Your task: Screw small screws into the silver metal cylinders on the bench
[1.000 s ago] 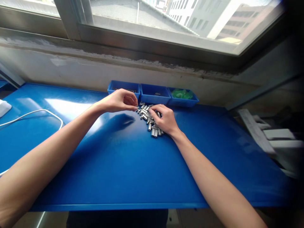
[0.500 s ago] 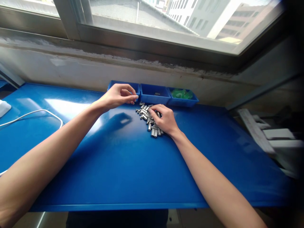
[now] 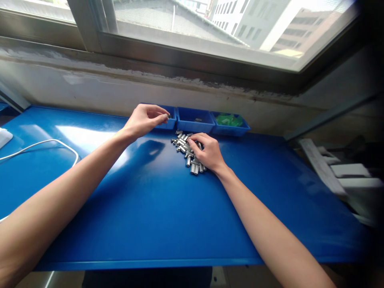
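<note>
A heap of small silvery metal cylinders and screw-like pieces (image 3: pixel 182 143) lies on the blue tabletop (image 3: pixel 156 208). My right hand (image 3: pixel 208 150) rests against the heap's right side, thumb and fingers curled together among the pieces; what is between them is hidden. Over the left blue bin (image 3: pixel 171 124) hovers my left hand (image 3: pixel 147 119), thumb and fingertips brought together. Something small and dark shows by those fingertips, but whether it is held or lies in the bin cannot be made out.
Beside the left bin stand a middle blue bin (image 3: pixel 195 126) with a few small pieces and a right bin (image 3: pixel 229 130) holding green material. A white cable (image 3: pixel 54 140) runs across the table's left side. Behind the bins is a wall below a window.
My left hand has shifted slightly left, and its fingers have drawn closer together over the left bin. My right hand has stayed almost in place at the heap.
</note>
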A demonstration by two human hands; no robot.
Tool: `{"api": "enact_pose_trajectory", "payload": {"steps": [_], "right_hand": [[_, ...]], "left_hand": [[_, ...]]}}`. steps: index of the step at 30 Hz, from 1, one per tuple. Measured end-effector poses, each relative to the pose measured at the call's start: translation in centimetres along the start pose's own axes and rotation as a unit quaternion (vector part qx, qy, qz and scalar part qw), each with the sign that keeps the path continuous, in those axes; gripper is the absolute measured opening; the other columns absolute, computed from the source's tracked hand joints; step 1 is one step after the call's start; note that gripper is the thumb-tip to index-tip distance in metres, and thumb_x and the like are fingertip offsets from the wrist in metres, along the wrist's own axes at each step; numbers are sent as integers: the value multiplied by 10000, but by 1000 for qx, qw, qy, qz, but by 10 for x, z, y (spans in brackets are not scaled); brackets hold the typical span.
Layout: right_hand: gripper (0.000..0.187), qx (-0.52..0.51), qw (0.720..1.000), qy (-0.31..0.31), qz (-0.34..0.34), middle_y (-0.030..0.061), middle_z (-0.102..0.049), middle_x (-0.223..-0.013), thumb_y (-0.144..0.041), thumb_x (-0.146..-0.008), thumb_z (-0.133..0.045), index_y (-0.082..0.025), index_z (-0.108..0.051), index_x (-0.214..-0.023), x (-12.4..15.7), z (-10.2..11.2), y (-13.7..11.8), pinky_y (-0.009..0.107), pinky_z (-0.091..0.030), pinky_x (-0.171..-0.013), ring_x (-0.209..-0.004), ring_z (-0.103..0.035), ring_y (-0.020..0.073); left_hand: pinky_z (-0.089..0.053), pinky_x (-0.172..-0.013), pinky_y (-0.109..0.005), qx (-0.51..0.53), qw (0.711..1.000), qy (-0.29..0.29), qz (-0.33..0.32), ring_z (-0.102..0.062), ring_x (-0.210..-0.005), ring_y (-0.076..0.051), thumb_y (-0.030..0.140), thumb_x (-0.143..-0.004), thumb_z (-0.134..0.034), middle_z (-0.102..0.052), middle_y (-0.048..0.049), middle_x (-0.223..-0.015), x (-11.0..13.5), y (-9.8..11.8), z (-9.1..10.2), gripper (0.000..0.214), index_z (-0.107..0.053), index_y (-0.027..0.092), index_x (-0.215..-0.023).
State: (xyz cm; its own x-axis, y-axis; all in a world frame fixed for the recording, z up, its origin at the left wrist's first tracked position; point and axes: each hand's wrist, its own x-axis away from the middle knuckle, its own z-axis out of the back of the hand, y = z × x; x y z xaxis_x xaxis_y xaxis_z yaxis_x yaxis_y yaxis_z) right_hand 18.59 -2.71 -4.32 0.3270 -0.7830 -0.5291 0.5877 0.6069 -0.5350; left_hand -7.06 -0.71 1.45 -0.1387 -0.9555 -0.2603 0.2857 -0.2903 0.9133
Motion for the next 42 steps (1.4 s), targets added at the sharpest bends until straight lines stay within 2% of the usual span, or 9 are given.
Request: {"api": "enact_pose_trajectory", "payload": {"steps": [3,8,14,18,23,28,32,36,42], "right_hand": [[158,-1,1000,1,2,79,-770,-986,-305,-947,-613,-214,-723,-880,0,0,-1,411,-534,-903,-969,-705,252],[150,4,1000,0,1,78,-770,-985,-290,-946,-611,-213,-726,-888,0,1,-3,413,-533,-895,-966,-705,252],[143,-2,1000,0,4,76,-767,-985,-291,-945,-614,-216,-724,-891,0,0,-1,410,-536,-899,-971,-704,250],[147,-1,1000,0,3,76,-766,-980,-293,-946,-611,-221,-723,-886,0,0,-1,406,-539,-898,-965,-704,247],[152,-1,1000,1,3,76,-767,-977,-293,-944,-609,-221,-720,-870,0,0,-2,407,-541,-900,-971,-704,249],[145,-1,1000,1,0,77,-769,-985,-286,-944,-612,-214,-723,-884,0,0,-2,411,-536,-900,-970,-706,252],[154,0,1000,3,1,73,-772,-982,-307,-944,-615,-223,-724,-873,0,0,-2,412,-538,-902,-970,-706,253],[159,-3,1000,1,-3,70,-772,-977,-317,-943,-615,-224,-725,-875,0,0,-1,413,-540,-895,-962,-707,253],[149,-1,1000,2,2,74,-771,-987,-303,-942,-619,-222,-724,-875,0,0,0,416,-535,-900,-965,-705,253]], "left_hand": [[-579,-926,-350,-98,991,-76,-53,-744,-982,-260,387,-843,-722,-797,-107,-1017,1,-2,-4,332,-802,135,-1044],[-555,-926,-327,-226,952,-163,-129,-730,-1060,-259,323,-868,-662,-782,-81,-1145,4,-13,-8,348,-790,166,-1151],[-527,-917,-305,-272,928,-186,-174,-726,-1050,-251,296,-849,-678,-776,-93,-1152,5,-21,-11,336,-791,173,-1140],[-506,-836,-280,-290,917,-182,-203,-719,-919,-212,254,-863,-636,-785,-78,-1014,5,-25,-16,233,-809,181,-1003],[-475,-735,-253,-286,929,-166,-165,-701,-793,-176,232,-821,-644,-774,-38,-865,6,-23,-14,182,-783,177,-924],[-479,-744,-243,-209,960,-145,-119,-690,-824,-171,288,-847,-631,-762,-45,-879,7,-17,-14,242,-766,157,-999],[-501,-751,-249,-136,970,-185,-82,-683,-852,-181,392,-894,-611,-762,-63,-928,7,-11,-17,334,-758,145,-1064],[-512,-707,-250,-54,971,-231,-43,-672,-815,-178,519,-873,-669,-759,-87,-924,7,-6,-17,449,-756,122,-1064],[-557,-743,-284,27,976,-215,4,-685,-774,-177,560,-806,-764,-749,-88,-824,7,-7,-12,500,-764,114,-1033]]}}
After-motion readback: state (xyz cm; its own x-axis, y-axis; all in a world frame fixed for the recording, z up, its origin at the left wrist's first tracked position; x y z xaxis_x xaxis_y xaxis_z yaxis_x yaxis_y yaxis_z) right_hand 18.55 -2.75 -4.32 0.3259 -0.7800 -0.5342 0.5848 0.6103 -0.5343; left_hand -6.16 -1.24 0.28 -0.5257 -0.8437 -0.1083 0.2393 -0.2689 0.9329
